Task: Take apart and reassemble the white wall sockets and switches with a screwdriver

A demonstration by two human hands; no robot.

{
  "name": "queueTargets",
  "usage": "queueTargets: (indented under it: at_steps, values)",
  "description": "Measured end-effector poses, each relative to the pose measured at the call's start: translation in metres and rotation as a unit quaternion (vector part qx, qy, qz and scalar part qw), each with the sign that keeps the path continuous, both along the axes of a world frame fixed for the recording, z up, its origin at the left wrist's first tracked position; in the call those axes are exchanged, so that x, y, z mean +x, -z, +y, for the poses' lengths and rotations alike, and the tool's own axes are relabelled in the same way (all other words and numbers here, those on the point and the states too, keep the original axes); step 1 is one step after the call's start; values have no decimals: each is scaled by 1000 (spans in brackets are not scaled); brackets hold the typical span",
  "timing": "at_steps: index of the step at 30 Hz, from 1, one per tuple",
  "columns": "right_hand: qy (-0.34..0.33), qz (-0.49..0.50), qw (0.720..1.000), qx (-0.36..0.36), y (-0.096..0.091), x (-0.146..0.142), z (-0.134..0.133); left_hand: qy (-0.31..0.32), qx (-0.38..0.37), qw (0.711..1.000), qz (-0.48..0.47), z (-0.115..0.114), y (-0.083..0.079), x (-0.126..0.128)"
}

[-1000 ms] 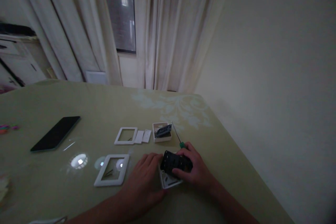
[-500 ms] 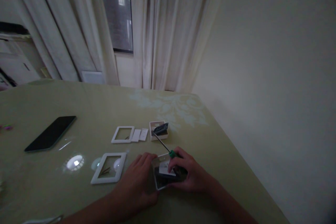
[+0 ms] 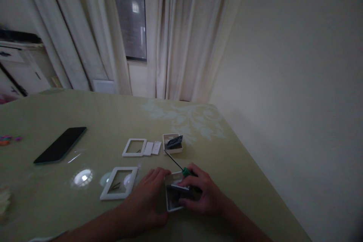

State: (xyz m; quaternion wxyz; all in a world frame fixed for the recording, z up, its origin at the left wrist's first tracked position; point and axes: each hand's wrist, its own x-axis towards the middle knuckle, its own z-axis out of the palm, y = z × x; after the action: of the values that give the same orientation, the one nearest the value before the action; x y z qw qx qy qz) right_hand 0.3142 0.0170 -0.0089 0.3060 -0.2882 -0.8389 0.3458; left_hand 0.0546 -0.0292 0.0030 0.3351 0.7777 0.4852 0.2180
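My left hand (image 3: 149, 198) lies on the table, its fingers against the left side of a small white switch housing (image 3: 173, 200). My right hand (image 3: 202, 194) is closed round a green-handled screwdriver (image 3: 181, 168) and also pinches a dark insert (image 3: 181, 191) sitting over the housing. The screwdriver's thin shaft points up and left toward a second white housing (image 3: 172, 143) with a dark part lying in it. A white frame (image 3: 119, 183) lies just left of my left hand.
The table (image 3: 232, 166) has a pale green floral cloth. A black phone (image 3: 60, 145) lies at the left. Another white frame (image 3: 134, 147) and two small white rocker plates (image 3: 152, 148) lie farther back. Curtains, a window and a bare wall stand beyond.
The dark insert, held up over the housing a second ago, has been turned and lowered onto it. The screwdriver shaft swung from pointing up to pointing up-left. My left hand stayed beside the housing.
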Motion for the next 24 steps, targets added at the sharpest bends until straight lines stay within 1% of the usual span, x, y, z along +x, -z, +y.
queueTargets:
  at_steps: [3,5,9,12,14,16,18,20,24]
  values:
    - [11,0,1000,-5,-1,-2,-1,11,0,1000,5,0,1,-2]
    - [14,19,1000,-6,-3,-3,-1,13,-9,1000,7,0,-1,-3]
    - [44,106,993,15,-7,-1,1,27,-31,999,15,-2,-11,-3]
    - [43,134,989,48,-9,3,3,32,-50,998,21,-3,-19,-4]
    - [26,112,991,75,-10,7,4,31,-61,997,20,-4,-21,-6]
    - [4,59,991,121,-9,10,3,33,-65,997,15,-4,-21,-8]
    - [-21,-5,982,185,-6,11,2,36,-59,998,9,-5,-19,-10]
    - [-42,-44,971,232,-1,11,2,35,-50,998,-4,-5,-17,-12]
    - [-59,-42,967,244,9,7,3,33,-52,998,-28,-5,-18,-15]
